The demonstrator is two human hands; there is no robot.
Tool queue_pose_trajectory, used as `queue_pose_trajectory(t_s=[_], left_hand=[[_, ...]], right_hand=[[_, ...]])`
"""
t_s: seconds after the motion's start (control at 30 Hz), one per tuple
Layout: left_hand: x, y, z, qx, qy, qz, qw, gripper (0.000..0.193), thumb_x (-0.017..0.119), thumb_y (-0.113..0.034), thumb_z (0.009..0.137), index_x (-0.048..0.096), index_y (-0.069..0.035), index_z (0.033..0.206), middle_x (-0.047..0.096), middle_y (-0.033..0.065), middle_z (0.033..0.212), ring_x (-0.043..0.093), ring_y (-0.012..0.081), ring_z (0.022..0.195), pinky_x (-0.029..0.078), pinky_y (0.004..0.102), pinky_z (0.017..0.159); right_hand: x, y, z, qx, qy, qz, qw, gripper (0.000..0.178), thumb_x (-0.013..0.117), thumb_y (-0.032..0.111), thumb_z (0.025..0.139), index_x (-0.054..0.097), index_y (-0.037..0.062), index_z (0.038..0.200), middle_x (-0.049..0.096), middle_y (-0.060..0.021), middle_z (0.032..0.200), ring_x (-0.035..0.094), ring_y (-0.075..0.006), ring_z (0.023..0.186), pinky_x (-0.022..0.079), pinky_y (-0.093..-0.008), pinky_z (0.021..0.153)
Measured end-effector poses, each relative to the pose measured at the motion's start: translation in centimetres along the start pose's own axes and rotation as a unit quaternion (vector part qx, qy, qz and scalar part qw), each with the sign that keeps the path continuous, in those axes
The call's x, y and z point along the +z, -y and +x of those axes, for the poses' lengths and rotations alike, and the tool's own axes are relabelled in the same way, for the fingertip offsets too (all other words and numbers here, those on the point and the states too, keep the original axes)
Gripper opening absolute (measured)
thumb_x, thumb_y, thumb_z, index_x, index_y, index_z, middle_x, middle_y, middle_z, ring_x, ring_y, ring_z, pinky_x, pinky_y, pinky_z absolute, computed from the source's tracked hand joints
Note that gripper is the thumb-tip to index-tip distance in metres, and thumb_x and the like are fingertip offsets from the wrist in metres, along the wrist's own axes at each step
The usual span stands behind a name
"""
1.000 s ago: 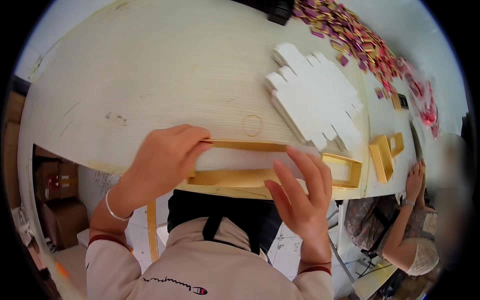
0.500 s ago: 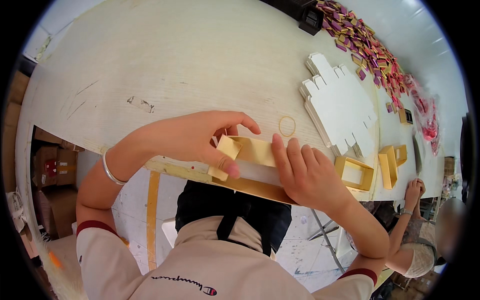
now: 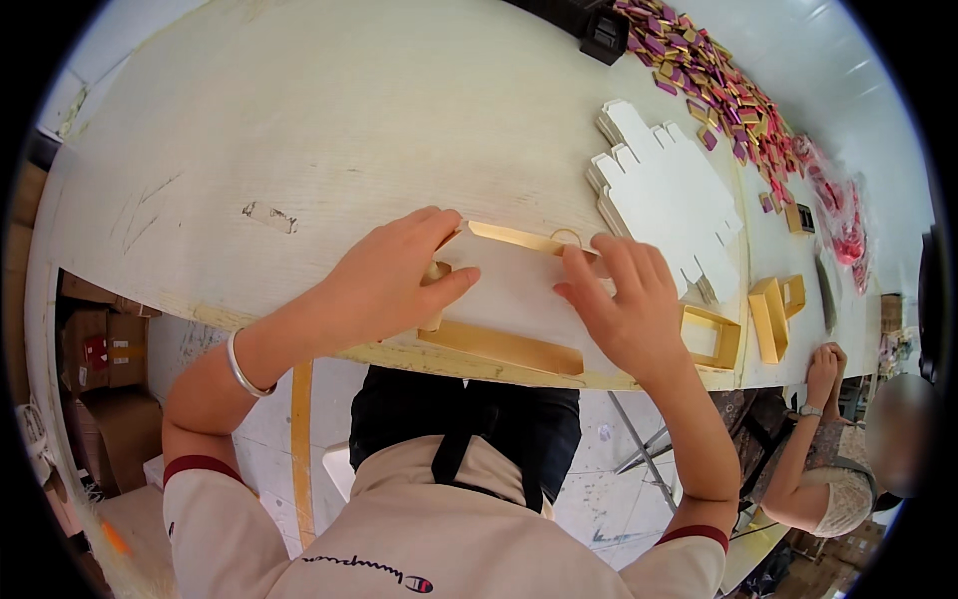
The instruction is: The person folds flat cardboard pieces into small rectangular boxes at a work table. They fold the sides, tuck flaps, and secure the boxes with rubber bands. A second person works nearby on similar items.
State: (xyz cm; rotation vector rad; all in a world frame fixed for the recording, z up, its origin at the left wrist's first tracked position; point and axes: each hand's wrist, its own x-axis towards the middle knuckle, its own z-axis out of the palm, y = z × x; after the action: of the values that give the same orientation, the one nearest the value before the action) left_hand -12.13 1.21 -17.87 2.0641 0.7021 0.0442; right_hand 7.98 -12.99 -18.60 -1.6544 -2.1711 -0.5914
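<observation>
A shallow gold cardboard box [image 3: 499,346] with a white inside lies in front of me near the table's front edge. Its far and near long walls are folded up at a slant. My left hand [image 3: 394,272] is closed round the left end wall, thumb on the inside and fingers over the outside. At the right end, my right hand [image 3: 627,304] grips the box with thumb and fingers bent together; the hand hides most of that end. A thin rubber band [image 3: 566,235] lies just beyond the far wall, partly covered.
Flat white die-cut card blanks [image 3: 669,190] are stacked to the right. Beside them stand gold boxes [image 3: 711,337]. Small purple, red and gold pieces [image 3: 728,90] are heaped at the far right, near a black tray [image 3: 605,36]. A co-worker's hands [image 3: 824,369] rest at the right edge.
My left hand has moved from the folded end flap to grip the end wall, and my right hand has shifted to the right end. The far wall now slants outward, showing more white inside.
</observation>
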Motion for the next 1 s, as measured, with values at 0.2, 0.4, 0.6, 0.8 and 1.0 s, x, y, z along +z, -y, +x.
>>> queue_pose_trajectory(t_s=[0.2, 0.4, 0.6, 0.8, 1.0], left_hand=[[2.0, 1.0, -0.1, 0.108, -0.131, 0.062, 0.983, 0.030, 0.061, -0.007, 0.081, 0.048, -0.007, 0.108, 0.052, 0.0079, 0.095, 0.055, 0.0215, 0.086, 0.044, 0.0297, 0.073], [2.6, 0.9, -0.1, 0.124, -0.166, 0.029, 0.978, 0.031, 0.058, 0.002, 0.079, 0.048, -0.008, 0.106, 0.051, 0.0076, 0.098, 0.054, 0.0229, 0.090, 0.045, 0.0312, 0.074], [2.2, 1.4, -0.3, 0.100, -0.149, -0.038, 0.983, 0.036, 0.054, 0.009, 0.074, 0.047, -0.011, 0.104, 0.053, 0.0058, 0.098, 0.055, 0.0237, 0.082, 0.045, 0.0318, 0.067], [0.7, 2.4, -0.9, 0.235, -0.069, 0.076, 0.966, 0.027, 0.059, 0.001, 0.074, 0.055, -0.010, 0.098, 0.058, 0.0049, 0.100, 0.052, 0.0217, 0.084, 0.044, 0.0317, 0.073], [0.1, -0.2, 0.3, 0.162, -0.027, 0.141, 0.976, 0.026, 0.070, -0.011, 0.073, 0.059, -0.008, 0.096, 0.057, 0.0050, 0.097, 0.053, 0.0238, 0.086, 0.044, 0.0335, 0.073]], right_hand=[[0.2, -0.2, -0.2, -0.006, -0.053, 0.091, 0.994, 0.039, 0.066, 0.005, 0.062, 0.061, 0.0000, 0.100, 0.054, -0.0083, 0.084, 0.054, -0.0205, 0.072, 0.044, -0.0318, 0.059], [0.1, -0.3, -0.1, 0.006, -0.028, 0.170, 0.985, 0.034, 0.064, 0.003, 0.063, 0.062, -0.0026, 0.096, 0.056, -0.0085, 0.086, 0.055, -0.0222, 0.074, 0.045, -0.0321, 0.061], [0.4, 1.1, -1.7, -0.071, 0.062, 0.188, 0.978, 0.030, 0.063, 0.002, 0.066, 0.061, -0.0044, 0.096, 0.054, -0.0086, 0.085, 0.056, -0.0221, 0.076, 0.047, -0.0317, 0.063], [0.7, 0.8, -0.9, -0.111, 0.130, 0.141, 0.975, 0.029, 0.063, 0.004, 0.066, 0.060, -0.0021, 0.094, 0.054, -0.0094, 0.088, 0.057, -0.0234, 0.081, 0.049, -0.0324, 0.069], [1.7, 0.6, -1.1, 0.014, 0.063, 0.215, 0.974, 0.022, 0.064, 0.004, 0.070, 0.060, 0.0019, 0.091, 0.057, -0.0109, 0.096, 0.058, -0.0274, 0.091, 0.050, -0.0345, 0.076]])
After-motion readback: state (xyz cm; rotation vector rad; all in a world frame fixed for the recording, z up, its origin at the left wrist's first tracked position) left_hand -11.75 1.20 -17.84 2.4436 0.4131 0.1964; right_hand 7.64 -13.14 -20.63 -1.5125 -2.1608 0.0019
